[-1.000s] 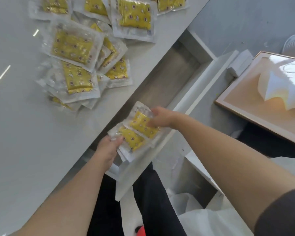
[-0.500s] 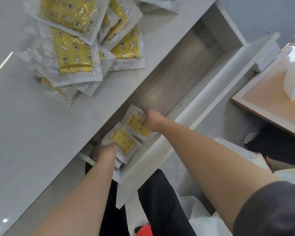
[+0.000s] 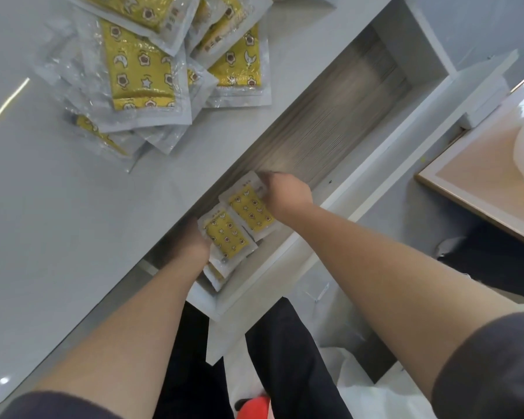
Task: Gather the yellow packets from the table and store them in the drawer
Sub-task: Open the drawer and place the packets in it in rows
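Early going. Left of the drawer (image 3: pixel 330 116), a heap of yellow packets (image 3: pixel 139 71) waits on the counter (image 3: pixel 43 207). Inside the drawer's near end: left hand (image 3: pixel 191 246), fingers curled round the edge of the near packet (image 3: pixel 226 235); right hand (image 3: pixel 285 195), fingers pinching the top corner of the far packet (image 3: pixel 251 210). Few stored, most left.

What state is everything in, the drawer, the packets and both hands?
Drawer: open.
Table pile: loose, overlapping, not yet stored.
Drawer packets: flat, overlapping, at the near end.
Left hand: at nearer packet's edge, grip unclear.
Right hand: holds farther packet's corner.
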`<state>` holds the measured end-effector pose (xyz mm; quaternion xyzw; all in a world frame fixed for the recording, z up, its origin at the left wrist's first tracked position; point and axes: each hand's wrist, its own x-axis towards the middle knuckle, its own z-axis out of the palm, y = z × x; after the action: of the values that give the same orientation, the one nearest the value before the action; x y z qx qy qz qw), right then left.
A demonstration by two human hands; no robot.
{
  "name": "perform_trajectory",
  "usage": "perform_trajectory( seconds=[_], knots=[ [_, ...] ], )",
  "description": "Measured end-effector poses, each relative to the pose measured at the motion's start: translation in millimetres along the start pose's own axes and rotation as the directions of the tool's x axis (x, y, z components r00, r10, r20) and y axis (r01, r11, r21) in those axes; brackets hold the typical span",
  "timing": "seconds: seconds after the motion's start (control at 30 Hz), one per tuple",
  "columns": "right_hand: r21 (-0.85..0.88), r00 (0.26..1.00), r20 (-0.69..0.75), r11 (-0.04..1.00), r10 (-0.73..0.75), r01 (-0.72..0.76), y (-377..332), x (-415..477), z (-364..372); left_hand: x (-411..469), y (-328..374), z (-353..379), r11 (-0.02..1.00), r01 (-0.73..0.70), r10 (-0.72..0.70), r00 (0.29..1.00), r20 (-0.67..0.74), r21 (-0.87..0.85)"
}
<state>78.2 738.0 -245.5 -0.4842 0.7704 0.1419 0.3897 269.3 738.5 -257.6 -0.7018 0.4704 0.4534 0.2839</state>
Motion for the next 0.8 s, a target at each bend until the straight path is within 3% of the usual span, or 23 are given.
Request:
perform_trajectory(
  seconds=[0.07, 0.2, 0.3, 0.37, 0.6, 0.8],
  knots=[
    [-0.006, 1.000, -0.012, 1.000, -0.007, 0.007, 2, 3, -4, -2, -1, 1, 0.998, 0.014, -0.011, 0.999, 0.048, -0.067],
    [-0.029, 0.998, -0.038, 0.999, -0.042, 0.041, 6, 6, -8, -14, -5, -10, 0.977, -0.059, 0.062, 0.998, -0.009, 0.206],
    [-0.065, 0.996, -0.052, 0.995, -0.075, 0.071, 5, 6, -10, -14, -5, -17, 0.935, -0.206, 0.239, 0.967, -0.084, 0.290],
    [-0.077, 0.995, -0.059, 0.994, -0.085, 0.081, 6, 6, -11, -8, -3, -13, 0.944, -0.265, 0.284, 0.956, -0.076, 0.196],
    [-0.098, 0.989, -0.117, 0.992, -0.093, 0.082, 19, 16, -24, 3, 14, -2, 0.971, -0.227, 0.218, 0.970, -0.109, -0.076],
    [-0.066, 0.994, -0.081, 0.996, -0.071, 0.066, 24, 22, -30, -4, 4, 5, 0.960, -0.257, 0.273, 0.947, -0.170, 0.111]
  ],
)
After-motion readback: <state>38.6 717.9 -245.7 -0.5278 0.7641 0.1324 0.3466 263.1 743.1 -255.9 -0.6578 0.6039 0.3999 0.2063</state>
